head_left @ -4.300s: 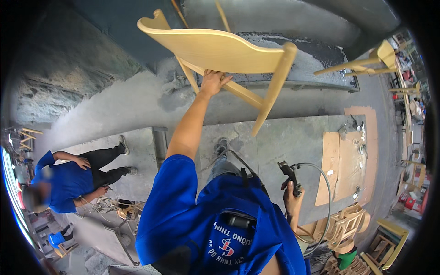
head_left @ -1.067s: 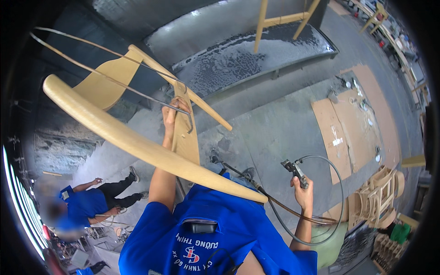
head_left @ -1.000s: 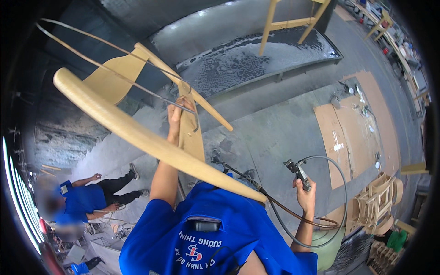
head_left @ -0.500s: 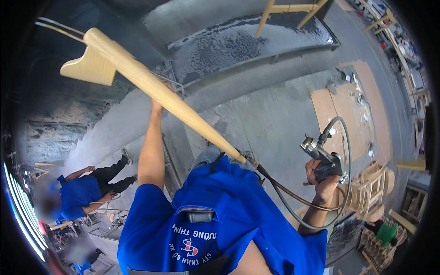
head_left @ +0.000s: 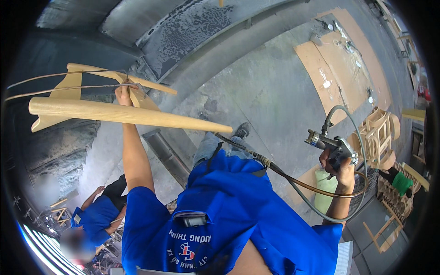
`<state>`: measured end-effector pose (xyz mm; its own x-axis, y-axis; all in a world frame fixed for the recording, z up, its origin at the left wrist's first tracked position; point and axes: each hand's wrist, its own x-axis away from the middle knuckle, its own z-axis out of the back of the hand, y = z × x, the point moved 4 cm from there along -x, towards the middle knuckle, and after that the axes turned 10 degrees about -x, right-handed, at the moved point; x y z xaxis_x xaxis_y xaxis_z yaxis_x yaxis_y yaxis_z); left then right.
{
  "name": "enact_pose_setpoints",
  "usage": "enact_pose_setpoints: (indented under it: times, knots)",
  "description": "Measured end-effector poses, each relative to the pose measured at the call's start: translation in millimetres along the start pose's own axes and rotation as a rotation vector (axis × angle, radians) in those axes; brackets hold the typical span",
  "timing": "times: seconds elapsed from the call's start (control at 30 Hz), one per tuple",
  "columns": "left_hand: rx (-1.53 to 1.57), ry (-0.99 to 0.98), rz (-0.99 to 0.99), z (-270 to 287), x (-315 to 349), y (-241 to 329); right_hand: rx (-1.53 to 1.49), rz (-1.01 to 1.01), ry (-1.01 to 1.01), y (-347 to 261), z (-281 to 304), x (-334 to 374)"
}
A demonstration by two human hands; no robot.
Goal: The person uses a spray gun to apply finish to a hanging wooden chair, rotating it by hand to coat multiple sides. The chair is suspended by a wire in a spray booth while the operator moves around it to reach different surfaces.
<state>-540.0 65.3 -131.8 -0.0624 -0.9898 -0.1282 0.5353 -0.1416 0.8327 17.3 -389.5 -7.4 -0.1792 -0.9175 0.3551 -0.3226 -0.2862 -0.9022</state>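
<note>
Both are gripping: right of frame, the right hand (head_left: 337, 167) has fingers wrapped round a black-and-silver metal spray gun (head_left: 338, 149); upper left, the left hand (head_left: 123, 96) clamps a pale, smooth wooden chair frame (head_left: 130, 113). Beyond, brown cardboard sheets (head_left: 314, 64) lie upper right.

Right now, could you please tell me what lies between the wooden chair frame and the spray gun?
In the head view, a dark shoe and grey floor show between the chair frame and the spray gun; a hose runs lower.
</note>
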Motion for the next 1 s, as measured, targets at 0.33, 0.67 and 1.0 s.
enact_pose_setpoints:
  times: [0.33,0.67,1.0]
  knots:
    - [0.096,-0.041,-0.058,-15.7,-31.6,-5.9,-0.040,-0.343,0.133,59.4,58.9,3.8]
    - [0.227,-0.174,-0.295,-31.2,-35.5,33.5,0.087,-0.228,0.130,22.4,48.8,5.2]
    - [0.221,-0.185,-0.426,-43.5,-51.0,41.6,0.166,-0.379,0.135,30.8,49.2,-10.2]
